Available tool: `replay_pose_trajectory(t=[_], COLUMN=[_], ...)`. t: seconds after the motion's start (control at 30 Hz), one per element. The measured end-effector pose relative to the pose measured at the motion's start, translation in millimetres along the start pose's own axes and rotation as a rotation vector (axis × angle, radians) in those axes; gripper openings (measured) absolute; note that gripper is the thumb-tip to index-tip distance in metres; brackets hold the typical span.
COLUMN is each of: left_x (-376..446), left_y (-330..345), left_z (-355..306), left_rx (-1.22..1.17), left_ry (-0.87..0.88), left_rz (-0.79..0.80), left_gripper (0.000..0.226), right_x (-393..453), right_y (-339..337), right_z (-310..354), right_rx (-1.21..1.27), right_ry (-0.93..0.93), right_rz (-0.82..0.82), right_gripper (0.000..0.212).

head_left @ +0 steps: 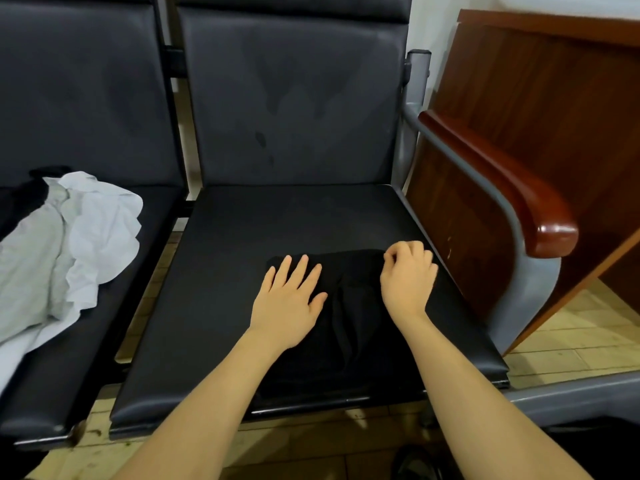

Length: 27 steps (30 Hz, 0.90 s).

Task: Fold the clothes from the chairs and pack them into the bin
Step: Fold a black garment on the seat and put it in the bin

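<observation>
A black garment (pixel 349 317) lies folded flat on the right chair's black seat (pixel 242 237). My left hand (pixel 289 299) presses on its left part with straight, spread fingers. My right hand (pixel 408 275) hovers at the garment's far right corner with its fingers curled; whether they pinch the cloth I cannot tell. A crumpled white shirt (pixel 65 247) lies on the left chair's seat, with a bit of dark cloth (pixel 38 181) behind it. No bin is in view.
The two black chairs stand side by side against the wall. A wooden armrest on a grey metal frame (pixel 498 181) borders the right chair. A brown wooden panel (pixel 540 98) stands to the right. Tiled floor (pixel 571 337) shows below.
</observation>
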<state>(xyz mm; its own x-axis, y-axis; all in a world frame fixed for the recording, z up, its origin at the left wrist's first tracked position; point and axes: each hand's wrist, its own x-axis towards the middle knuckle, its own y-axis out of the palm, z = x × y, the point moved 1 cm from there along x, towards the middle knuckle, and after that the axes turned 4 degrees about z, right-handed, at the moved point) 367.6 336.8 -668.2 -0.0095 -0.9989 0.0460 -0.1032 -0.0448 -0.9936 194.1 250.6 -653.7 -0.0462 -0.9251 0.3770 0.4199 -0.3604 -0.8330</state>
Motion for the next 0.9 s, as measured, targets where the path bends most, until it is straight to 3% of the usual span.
replay_pose_trajectory(t=[0.1,0.17,0.27,0.33,0.47,0.6,0.73,0.9], left_x=[0,1,3,5,1,-17,-43,-60], left_y=[0,1,-1,-4,-10,-21,-23,-29], left_z=[0,1,3,6,7,4,0,-4], left_rx=[-0.02,-0.036,-0.059,-0.108,-0.146,-0.179,-0.115,-0.124], left_ry=[-0.043,-0.053,-0.072,-0.088,-0.07,0.037,0.117,0.114], left_rz=[0.061,0.067,0.088,0.094,0.086,0.112,0.184,0.203], left_gripper=[0.055,0.055,0.054,0.053,0.051,0.054,0.055,0.054], right_x=[-6,-13,-18,-17,-21,-28,-40,-53], right_y=[-5,-6,0,0,-7,-21,-25,-30], right_z=[9,15,5,-4,-1,11,16,17], right_rx=[0.178,0.227,-0.047,-0.144,-0.122,0.178,0.119,0.174], right_ry=[-0.289,-0.458,-0.375,-0.244,-0.232,-0.265,-0.296,-0.282], right_rz=[0.14,0.34,0.611,0.669,0.613,0.553,0.544,0.418], right_gripper=[0.026,0.034,0.047,0.051,0.051,0.038,0.046,0.016])
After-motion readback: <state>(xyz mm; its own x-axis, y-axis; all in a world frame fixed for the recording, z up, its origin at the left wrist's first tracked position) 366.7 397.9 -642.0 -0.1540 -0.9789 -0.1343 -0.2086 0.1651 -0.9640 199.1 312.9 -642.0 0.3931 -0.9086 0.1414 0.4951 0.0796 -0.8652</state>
